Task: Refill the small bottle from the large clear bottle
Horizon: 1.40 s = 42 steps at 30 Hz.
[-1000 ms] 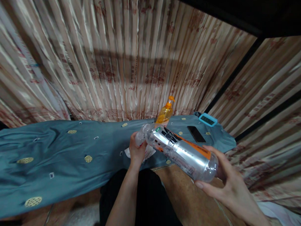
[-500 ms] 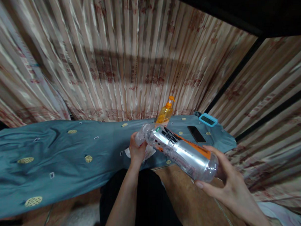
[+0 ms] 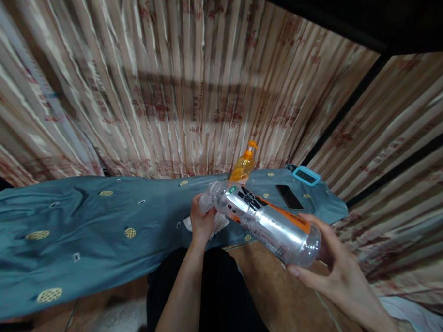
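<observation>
A large clear plastic bottle (image 3: 270, 225) with a silver, black and orange label lies tilted in the air over the edge of a blue cloth-covered surface (image 3: 82, 229). My right hand (image 3: 329, 269) grips its base from below. My left hand (image 3: 202, 219) is closed around its neck and cap end, with a white cloth or tissue (image 3: 218, 226) bunched under the fingers. The cap itself is hidden by my fingers.
An orange pump bottle (image 3: 243, 166) stands at the back by the curtain. A black phone (image 3: 289, 196) and a light-blue digital timer (image 3: 306, 175) lie on the cloth at the right. Patterned curtains (image 3: 189, 85) close off the back and right side.
</observation>
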Motion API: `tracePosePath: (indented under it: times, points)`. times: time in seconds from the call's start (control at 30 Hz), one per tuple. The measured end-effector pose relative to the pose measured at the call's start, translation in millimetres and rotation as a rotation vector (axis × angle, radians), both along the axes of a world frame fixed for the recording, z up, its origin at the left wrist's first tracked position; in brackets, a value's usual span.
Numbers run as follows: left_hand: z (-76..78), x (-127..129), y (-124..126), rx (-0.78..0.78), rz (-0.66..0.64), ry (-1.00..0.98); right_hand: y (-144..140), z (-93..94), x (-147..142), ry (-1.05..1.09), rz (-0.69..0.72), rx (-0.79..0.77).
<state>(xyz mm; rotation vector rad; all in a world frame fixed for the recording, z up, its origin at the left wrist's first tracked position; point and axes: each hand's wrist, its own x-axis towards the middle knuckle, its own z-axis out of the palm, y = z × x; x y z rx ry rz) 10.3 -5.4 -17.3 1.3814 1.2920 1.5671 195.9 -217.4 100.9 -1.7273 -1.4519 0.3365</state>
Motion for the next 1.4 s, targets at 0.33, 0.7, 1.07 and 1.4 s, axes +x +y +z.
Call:
tracePosePath:
  times: [0.33,0.7,1.07,1.4]
  points:
    - [-0.3,-1.2,0.2,0.012,-0.016,0.002,1.4,-0.7,0.5,-0.003,0.003,-0.006]
    - [-1.8,-1.5,1.8,0.026,-0.014,-0.011,1.3,-0.6,0.0,-0.001,0.003,-0.006]
    - [-1.5,-0.7,1.4,0.019,0.004,0.011,0.9,0.2,-0.3,0.033,0.005,-0.014]
    - [-1.8,-0.7,1.4,0.033,0.001,0.009,0.1,0.1,1.2,0.02,-0.004,-0.028]
